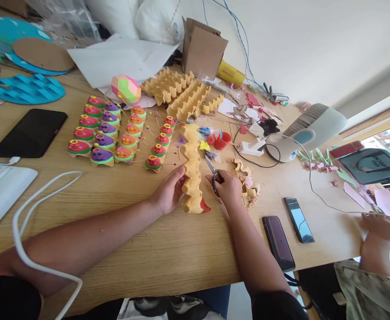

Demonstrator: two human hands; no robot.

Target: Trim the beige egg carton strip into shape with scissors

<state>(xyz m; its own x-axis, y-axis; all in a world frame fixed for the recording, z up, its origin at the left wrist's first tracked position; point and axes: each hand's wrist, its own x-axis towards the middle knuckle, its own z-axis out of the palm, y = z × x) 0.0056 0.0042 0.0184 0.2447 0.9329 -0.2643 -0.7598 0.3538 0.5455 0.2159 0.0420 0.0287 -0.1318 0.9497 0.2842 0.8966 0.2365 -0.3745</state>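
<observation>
My left hand [170,191] grips a long strip of yellow egg carton [192,171] by its left edge, fingers partly hidden behind it. The strip runs away from me, its cups in a row. In my right hand [230,186] is a pair of scissors [211,166] with black handles, the blades pointing up and left beside the strip, apart from it. A bit of red [205,206] shows at the strip's near end. Under and past my right hand lie carton scraps [243,171] and crumbs.
Painted carton caterpillars [106,129] stand in rows at the left. More carton pieces [184,91] lie at the back. A red cup [223,141], a white fan [310,129] and two phones [299,220] are rightward. A co-worker's hands [379,231] rest at far right.
</observation>
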